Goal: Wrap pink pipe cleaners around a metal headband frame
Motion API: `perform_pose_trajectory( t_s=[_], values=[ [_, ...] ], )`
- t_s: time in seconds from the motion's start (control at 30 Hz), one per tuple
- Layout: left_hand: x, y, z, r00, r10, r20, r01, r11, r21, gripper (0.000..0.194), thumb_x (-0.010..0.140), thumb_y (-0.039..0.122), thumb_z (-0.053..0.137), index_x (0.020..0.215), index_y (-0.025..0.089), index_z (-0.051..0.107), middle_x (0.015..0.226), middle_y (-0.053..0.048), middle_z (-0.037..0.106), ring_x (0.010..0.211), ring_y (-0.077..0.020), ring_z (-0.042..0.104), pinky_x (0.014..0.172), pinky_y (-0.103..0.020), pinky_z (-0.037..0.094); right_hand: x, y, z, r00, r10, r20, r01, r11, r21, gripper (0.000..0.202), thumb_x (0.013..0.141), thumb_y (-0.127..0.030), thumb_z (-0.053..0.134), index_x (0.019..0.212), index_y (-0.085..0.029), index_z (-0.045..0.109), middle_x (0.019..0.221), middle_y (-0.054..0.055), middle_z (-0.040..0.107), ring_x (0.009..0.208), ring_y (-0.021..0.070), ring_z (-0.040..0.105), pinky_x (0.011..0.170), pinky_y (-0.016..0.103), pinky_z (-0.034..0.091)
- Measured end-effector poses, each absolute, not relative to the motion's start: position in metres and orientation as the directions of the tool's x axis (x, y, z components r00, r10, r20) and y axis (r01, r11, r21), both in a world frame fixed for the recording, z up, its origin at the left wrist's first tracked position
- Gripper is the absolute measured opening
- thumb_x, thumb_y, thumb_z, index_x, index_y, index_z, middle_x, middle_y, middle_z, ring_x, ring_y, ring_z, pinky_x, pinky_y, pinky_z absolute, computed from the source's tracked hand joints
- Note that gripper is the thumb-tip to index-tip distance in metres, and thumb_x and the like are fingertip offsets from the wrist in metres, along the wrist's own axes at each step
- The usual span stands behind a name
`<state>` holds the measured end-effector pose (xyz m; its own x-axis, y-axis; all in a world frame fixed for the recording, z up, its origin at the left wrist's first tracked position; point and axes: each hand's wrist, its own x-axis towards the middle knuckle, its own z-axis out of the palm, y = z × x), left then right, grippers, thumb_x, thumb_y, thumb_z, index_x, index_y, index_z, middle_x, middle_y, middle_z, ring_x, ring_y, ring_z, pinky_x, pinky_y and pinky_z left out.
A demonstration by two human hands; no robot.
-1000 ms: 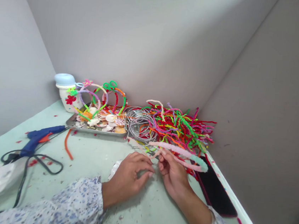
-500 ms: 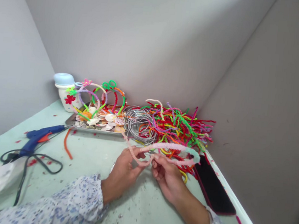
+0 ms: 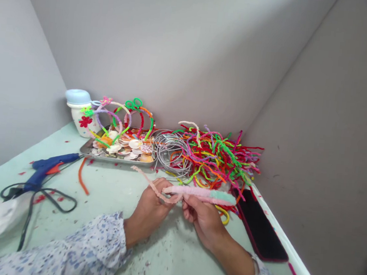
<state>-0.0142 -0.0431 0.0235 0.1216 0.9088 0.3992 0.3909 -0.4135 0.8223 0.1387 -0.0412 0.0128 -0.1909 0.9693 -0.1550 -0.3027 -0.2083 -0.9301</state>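
Note:
Between my hands is a headband (image 3: pixel 202 193) wrapped in fuzzy pink, lilac and mint pipe cleaner, seen nearly edge-on. A loose peach-pink pipe cleaner (image 3: pixel 148 180) curls from it over my left fingers, its free end pointing up and left. My left hand (image 3: pixel 155 204) is closed on the headband's left part and the pipe cleaner. With thumb and fingertips my right hand (image 3: pixel 204 216) pinches the headband where the pipe cleaner meets it. The exact contact under the fingertips is hidden.
Behind stand a metal tray (image 3: pixel 118 161) of shells with finished headbands (image 3: pixel 129 118), a wire coil (image 3: pixel 173 154) and a pipe cleaner heap (image 3: pixel 224 155). A phone (image 3: pixel 263 231) lies right; a blue glue gun (image 3: pixel 44 171) with its cord and a white bottle (image 3: pixel 81 116) are left.
The headband has tilted from an open loop to nearly edge-on, its mint end lower. The loose pipe cleaner's free end has swung left and slightly down.

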Motion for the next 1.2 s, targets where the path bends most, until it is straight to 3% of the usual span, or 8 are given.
perform_pose_trajectory(
  t_s=[0.23, 0.43, 0.83, 1.2],
  values=[
    [-0.012, -0.047, 0.025, 0.12, 0.964, 0.236, 0.19, -0.256, 0.948, 0.014, 0.081, 0.027, 0.059, 0.073, 0.016, 0.055, 0.069, -0.001, 0.057, 0.063, -0.0117, 0.051, 0.056, -0.022, 0.039, 0.14, -0.044, 0.016, -0.21, 0.976, -0.053, -0.191, -0.094, -0.977, 0.018, 0.078, -0.034, 0.058, 0.076, -0.016, 0.062, 0.054, -0.003, 0.052, 0.045, 0.0083, 0.043, 0.043, 0.02, 0.03],
    [-0.01, -0.047, 0.026, 0.14, 0.985, 0.104, 0.04, -0.11, 0.993, 0.02, 0.074, 0.028, 0.066, 0.07, 0.016, 0.051, 0.06, 0.003, 0.055, 0.054, -0.0085, 0.047, 0.049, -0.019, 0.034, 0.14, -0.043, 0.021, -0.226, 0.969, -0.104, -0.074, -0.124, -0.99, 0.014, 0.077, -0.031, 0.058, 0.073, -0.018, 0.06, 0.057, -0.003, 0.054, 0.047, 0.0098, 0.046, 0.043, 0.022, 0.033],
    [-0.012, -0.041, 0.027, 0.14, 0.988, 0.063, 0.049, -0.07, 0.996, 0.024, 0.072, 0.035, 0.067, 0.068, 0.015, 0.055, 0.06, 0.003, 0.054, 0.053, -0.0091, 0.046, 0.048, -0.019, 0.033, 0.143, -0.048, 0.028, -0.212, 0.975, -0.061, -0.009, -0.064, -0.998, 0.023, 0.079, -0.041, 0.058, 0.076, -0.018, 0.059, 0.056, -0.003, 0.052, 0.047, 0.0098, 0.045, 0.043, 0.021, 0.035],
    [-0.017, -0.038, 0.017, 0.159, 0.986, 0.045, -0.001, -0.046, 0.999, 0.029, 0.069, 0.037, 0.069, 0.065, 0.015, 0.051, 0.056, 0.005, 0.05, 0.052, -0.008, 0.042, 0.049, -0.019, 0.031, 0.14, -0.048, 0.017, -0.147, 0.984, 0.106, 0.148, 0.128, -0.981, 0.018, 0.08, -0.034, 0.058, 0.069, -0.02, 0.06, 0.05, -0.003, 0.052, 0.049, 0.0125, 0.048, 0.048, 0.024, 0.037]
  ],
)
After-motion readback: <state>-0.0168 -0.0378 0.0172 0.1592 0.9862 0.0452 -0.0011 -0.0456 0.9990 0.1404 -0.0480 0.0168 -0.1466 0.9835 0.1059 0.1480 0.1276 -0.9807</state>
